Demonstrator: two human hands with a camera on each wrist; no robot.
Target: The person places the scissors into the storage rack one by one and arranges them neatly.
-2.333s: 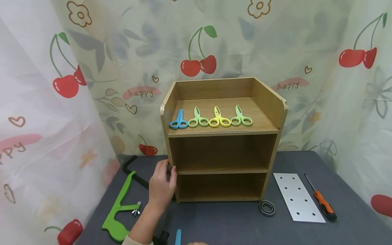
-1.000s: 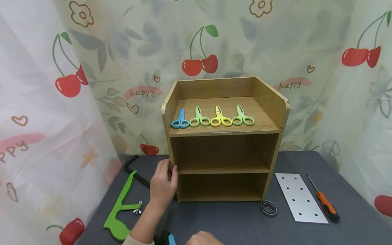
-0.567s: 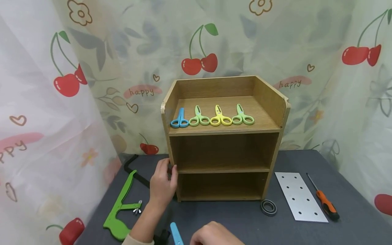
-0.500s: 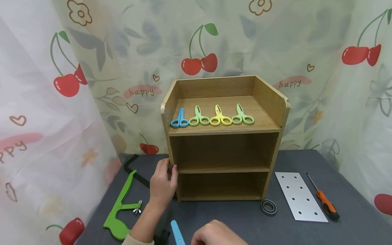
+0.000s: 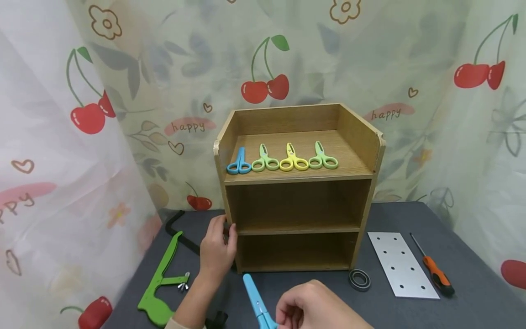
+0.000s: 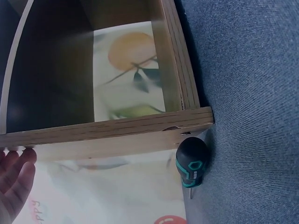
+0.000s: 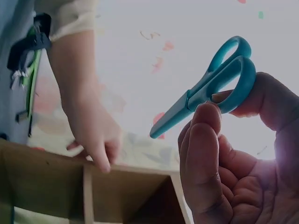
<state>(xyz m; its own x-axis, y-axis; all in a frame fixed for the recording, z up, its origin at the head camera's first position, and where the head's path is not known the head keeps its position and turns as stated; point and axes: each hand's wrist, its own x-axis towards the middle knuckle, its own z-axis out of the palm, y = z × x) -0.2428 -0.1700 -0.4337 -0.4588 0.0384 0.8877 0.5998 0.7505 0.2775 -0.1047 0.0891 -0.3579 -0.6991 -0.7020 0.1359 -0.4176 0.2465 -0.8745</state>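
My right hand (image 5: pixel 318 306) pinches a pair of blue scissors (image 5: pixel 258 301) by a handle loop, above the front of the table. In the right wrist view the closed blades of these scissors (image 7: pixel 175 116) point away from the fingers, down and left. With its fingers along the outer left side of a wooden shelf unit (image 5: pixel 297 230), my left hand (image 5: pixel 218 251) touches the panel near its front edge. On the unit's top shelf, blue scissors (image 5: pixel 239 162), light green scissors (image 5: pixel 265 159), yellow scissors (image 5: pixel 293 158) and more green scissors (image 5: pixel 323 156) lie in a row.
At the left lies a green tool frame with a wing nut (image 5: pixel 162 278), near a black bar (image 5: pixel 186 242). A dark ring (image 5: pixel 359 279), a perforated white plate (image 5: pixel 402 265) and an orange-black screwdriver (image 5: pixel 437 274) lie rightward. A teal-black screwdriver (image 6: pixel 191 161) is beside the shelf.
My right hand has come up from the bottom edge, carrying the blue scissors forward toward the shelf unit. My left hand has stayed at the unit's side.
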